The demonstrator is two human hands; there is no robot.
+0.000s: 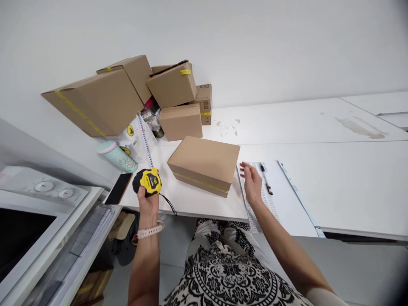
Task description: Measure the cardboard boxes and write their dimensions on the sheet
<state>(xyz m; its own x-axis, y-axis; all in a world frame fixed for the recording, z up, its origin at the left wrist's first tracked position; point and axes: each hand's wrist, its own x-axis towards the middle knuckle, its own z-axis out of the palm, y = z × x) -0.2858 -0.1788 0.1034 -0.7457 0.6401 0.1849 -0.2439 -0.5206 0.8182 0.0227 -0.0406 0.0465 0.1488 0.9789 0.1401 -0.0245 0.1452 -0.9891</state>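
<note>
My left hand (147,200) is closed around a yellow and black tape measure (147,181) at the front edge of the white table (318,170). Its white blade (145,140) runs away from me towards the stacked boxes. My right hand (251,182) hovers open, fingers spread, over a printed sheet (280,199) with a black pen (265,178) on it. Between the hands lies a closed cardboard box (204,163) with a yellow tape strip along its side; my right hand is just right of it.
A pile of several cardboard boxes (127,93) leans against the wall at the back left. A mint bottle (116,156) lies beside a black phone (118,188) at the table's left end. A white machine (41,212) stands at the far left.
</note>
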